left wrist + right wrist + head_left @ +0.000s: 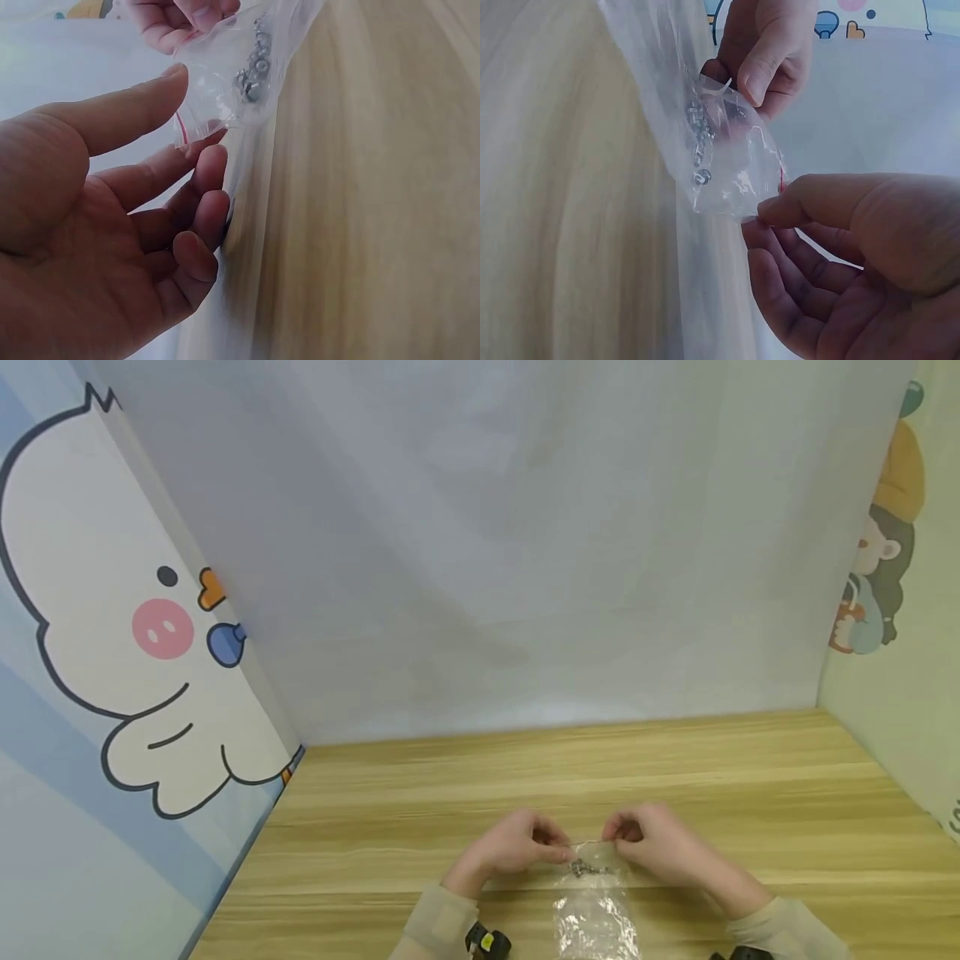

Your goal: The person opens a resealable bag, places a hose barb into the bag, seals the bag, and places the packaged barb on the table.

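Note:
A clear zip-lock bag lies stretched between both hands, low in the head view. Inside it, near the end between the hands, small grey metal fasteners are bunched; they look like screws or nuts. My left hand pinches the bag's left corner between thumb and forefinger, the other fingers loosely bent. On the opposite corner, my right hand pinches the film in the same way. A red zip line runs along the held edge in the left wrist view. The fasteners also show through the film in the right wrist view.
Under the hands is a wood-grain table. A pale grey panel rises behind it. Side walls carry cartoon prints, a white bird at left and a figure at right. Each wrist wears a black device.

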